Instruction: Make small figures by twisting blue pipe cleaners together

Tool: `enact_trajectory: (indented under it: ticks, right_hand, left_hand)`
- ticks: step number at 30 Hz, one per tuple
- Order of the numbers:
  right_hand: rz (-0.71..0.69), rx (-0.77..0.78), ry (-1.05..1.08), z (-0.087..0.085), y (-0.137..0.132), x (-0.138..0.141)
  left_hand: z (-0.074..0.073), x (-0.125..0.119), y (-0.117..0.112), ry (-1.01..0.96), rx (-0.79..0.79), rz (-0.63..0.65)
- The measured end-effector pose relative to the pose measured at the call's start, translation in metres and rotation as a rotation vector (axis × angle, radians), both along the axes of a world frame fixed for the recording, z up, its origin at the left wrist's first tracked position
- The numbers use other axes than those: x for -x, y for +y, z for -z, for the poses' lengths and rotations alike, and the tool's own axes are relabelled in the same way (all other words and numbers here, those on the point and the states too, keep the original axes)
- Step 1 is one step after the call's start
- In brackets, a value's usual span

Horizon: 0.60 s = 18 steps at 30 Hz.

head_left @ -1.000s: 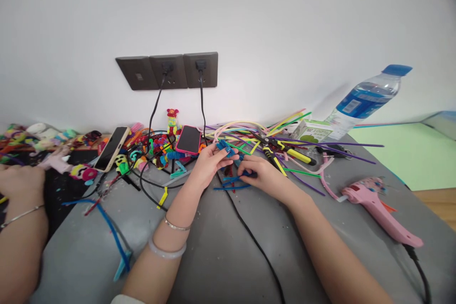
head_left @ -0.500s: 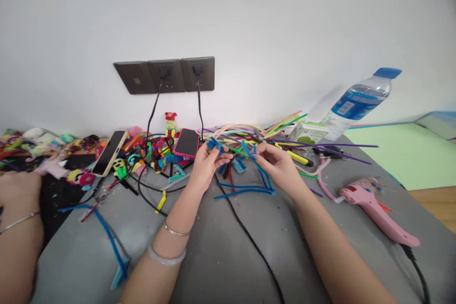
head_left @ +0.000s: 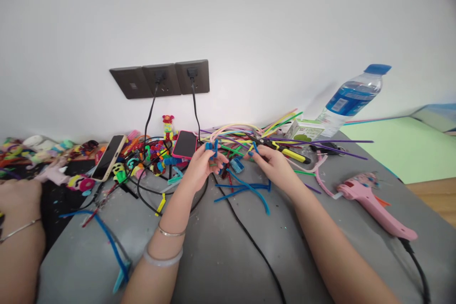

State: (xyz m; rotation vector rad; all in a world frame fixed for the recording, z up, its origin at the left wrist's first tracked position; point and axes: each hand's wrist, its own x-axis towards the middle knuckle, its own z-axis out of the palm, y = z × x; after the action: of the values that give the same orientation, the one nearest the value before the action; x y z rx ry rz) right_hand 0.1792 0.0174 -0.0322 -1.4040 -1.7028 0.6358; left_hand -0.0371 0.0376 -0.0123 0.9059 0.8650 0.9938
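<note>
Between thumb and fingers my left hand [head_left: 204,166] pinches a small bundle of bent blue pipe cleaners [head_left: 211,149]. My right hand [head_left: 271,162] is closed at the fingertips on a short blue pipe cleaner piece [head_left: 255,147], a little to the right. The two hands are apart. Below them on the table lie a curved light-blue pipe cleaner [head_left: 254,191] and darker blue pipe cleaners [head_left: 231,192]. A tuft of short blue pieces [head_left: 237,164] sits between the hands. Yellow-and-black pliers [head_left: 294,154] lie behind my right hand.
A pink glue gun [head_left: 374,206] lies at the right, its cord running forward. Behind it a water bottle [head_left: 349,99] leans by a green-and-white box [head_left: 304,129]. Two phones [head_left: 109,156], colourful figures [head_left: 121,171] and black cables [head_left: 245,232] crowd the left and back. Another person's arm [head_left: 19,232] rests at far left.
The light-blue pipe cleaner that hung by my right hand now lies on the table. My hands have moved slightly apart, and the bundle in my left hand is turned more upright.
</note>
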Motion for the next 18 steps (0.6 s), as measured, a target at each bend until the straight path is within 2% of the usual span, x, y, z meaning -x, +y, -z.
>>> enact_trajectory:
  ticks: [4,7,13,18]
  right_hand:
    - [0.132,-0.002,0.064,-0.005,-0.002,-0.002]
    - [0.225,-0.025,0.249,-0.008,-0.001,-0.005]
    - [0.088,0.150,0.694,-0.002,0.003,0.002]
    - [-0.012,0.203,0.846,0.000,0.002,0.012]
  left_hand:
    - [-0.002,0.005,0.003,-0.105,0.088,-0.003]
    - [-0.002,0.002,0.002,-0.108,0.128,0.048]
    - [0.005,-0.013,-0.008,-0.041,0.130,0.182]
    - [0.010,-0.021,-0.012,-0.054,0.184,0.301]
